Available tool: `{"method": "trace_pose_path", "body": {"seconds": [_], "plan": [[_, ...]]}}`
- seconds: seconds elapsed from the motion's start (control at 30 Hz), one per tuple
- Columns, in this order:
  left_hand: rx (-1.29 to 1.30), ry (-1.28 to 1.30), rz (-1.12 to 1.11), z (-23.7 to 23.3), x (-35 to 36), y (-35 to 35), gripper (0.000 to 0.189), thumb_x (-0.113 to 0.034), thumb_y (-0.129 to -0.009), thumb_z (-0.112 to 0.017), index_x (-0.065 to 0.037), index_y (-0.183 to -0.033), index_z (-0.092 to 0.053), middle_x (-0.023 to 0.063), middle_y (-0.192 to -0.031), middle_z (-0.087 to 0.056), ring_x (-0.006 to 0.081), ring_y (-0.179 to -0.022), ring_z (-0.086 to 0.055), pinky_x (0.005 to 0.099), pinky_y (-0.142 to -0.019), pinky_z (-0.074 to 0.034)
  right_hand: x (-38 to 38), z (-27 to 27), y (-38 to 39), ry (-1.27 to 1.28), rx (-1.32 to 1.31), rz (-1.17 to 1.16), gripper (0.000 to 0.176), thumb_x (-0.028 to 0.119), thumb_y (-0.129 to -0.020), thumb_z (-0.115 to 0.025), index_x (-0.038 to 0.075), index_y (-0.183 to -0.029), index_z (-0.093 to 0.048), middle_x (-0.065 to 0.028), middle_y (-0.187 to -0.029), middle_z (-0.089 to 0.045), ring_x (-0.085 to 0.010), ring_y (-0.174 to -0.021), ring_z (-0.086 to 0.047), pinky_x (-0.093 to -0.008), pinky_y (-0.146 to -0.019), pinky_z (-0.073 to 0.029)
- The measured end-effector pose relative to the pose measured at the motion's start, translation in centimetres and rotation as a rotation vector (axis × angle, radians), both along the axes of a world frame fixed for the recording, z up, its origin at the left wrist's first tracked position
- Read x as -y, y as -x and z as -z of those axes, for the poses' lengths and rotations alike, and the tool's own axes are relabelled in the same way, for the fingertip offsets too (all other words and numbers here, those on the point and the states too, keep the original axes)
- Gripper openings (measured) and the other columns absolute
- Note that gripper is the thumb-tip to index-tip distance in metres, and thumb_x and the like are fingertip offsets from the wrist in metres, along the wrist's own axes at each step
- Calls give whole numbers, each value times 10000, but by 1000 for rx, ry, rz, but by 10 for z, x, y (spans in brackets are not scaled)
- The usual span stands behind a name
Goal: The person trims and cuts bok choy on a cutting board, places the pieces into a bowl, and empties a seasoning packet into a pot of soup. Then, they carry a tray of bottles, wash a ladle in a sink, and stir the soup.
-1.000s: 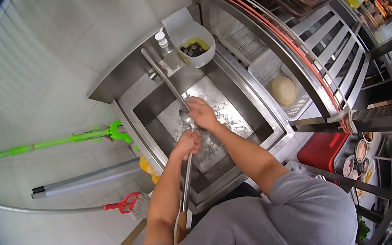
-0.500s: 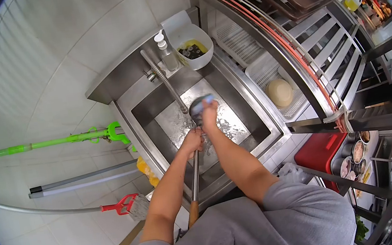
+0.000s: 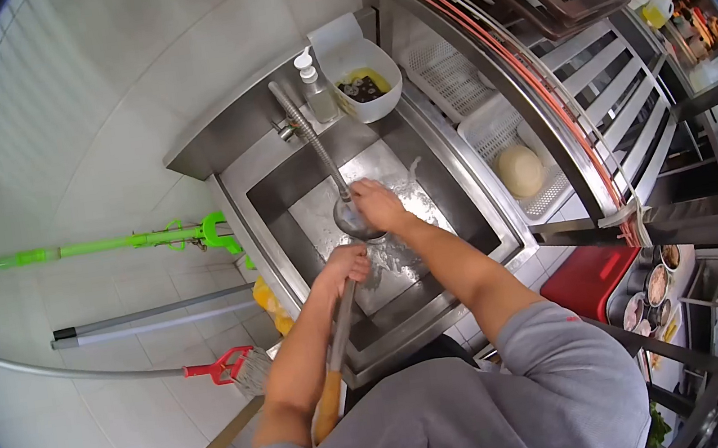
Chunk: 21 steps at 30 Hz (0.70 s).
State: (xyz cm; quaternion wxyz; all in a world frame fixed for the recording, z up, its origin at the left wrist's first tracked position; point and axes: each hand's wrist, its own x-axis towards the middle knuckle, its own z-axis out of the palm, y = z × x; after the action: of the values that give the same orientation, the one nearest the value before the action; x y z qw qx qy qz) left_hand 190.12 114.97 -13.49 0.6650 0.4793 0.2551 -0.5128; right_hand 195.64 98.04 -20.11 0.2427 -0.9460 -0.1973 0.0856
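Note:
My left hand point(image 3: 347, 265) is closed around the metal shaft of a long ladle point(image 3: 336, 349), whose wooden end lies against my shirt. The round ladle head sits under the mouth of the coiled faucet point(image 3: 311, 135), over the steel sink point(image 3: 287, 224). My right hand point(image 3: 379, 205) rests on the right rim of the ladle head, its fingers over the bowl. Whether it grips anything there is hard to make out. Water and some foam wet the sink floor.
Behind the sink stand a soap pump bottle point(image 3: 317, 93) and a white container point(image 3: 377, 86). To the right are white baskets point(image 3: 478, 131), one with a pale round object point(image 3: 520, 171), and a metal rack. Green and red-headed poles point(image 3: 224, 367) lean at the left.
The blue item in my right hand is no longer visible, and that hand now lies on the ladle's rim. The ladle head has moved under the faucet mouth, and its handle has swung left.

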Motion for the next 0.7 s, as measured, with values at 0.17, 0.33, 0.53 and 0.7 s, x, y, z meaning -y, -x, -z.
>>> {"method": "trace_pose_path", "body": {"seconds": [0.17,0.33,0.53,0.7], "plan": [[69,-166,-106,7,-2,-10,182,-150,-985,-473,-65,-824,-473,17,-603,-387,84,-443,-335,231,-352,-229,-6,-12,12,-286,-53,254,235,77,-792,-687,86,-1026,-668,-150,-1077,-582,-372,-1081,-545,-447,-942,-438],[61,-36,-88,6,-4,0,220,-206,-1023,-454,-69,-852,-460,23,-602,-396,115,-435,-341,259,-356,-268,-13,3,3,-419,166,1022,296,2,-771,-647,51,-1060,-609,-158,-1090,-563,-408,-1064,-525,-477,-921,-434],[542,-597,575,5,-4,-2,308,-226,-1015,-449,68,-1045,-536,167,-680,-590,241,-451,-549,393,-430,-454,17,-29,-16,-326,337,20,375,-48,-701,-606,62,-1059,-594,-131,-1108,-632,-369,-1061,-594,-437,-918,-463],[782,-723,708,-7,26,-15,340,-221,-1002,-463,108,-1031,-542,171,-653,-601,251,-450,-568,402,-452,-467,29,-27,-27,-206,385,-198,362,-5,-709,-618,79,-1061,-615,-135,-1064,-659,-383,-1026,-600,-441,-928,-462]]}}
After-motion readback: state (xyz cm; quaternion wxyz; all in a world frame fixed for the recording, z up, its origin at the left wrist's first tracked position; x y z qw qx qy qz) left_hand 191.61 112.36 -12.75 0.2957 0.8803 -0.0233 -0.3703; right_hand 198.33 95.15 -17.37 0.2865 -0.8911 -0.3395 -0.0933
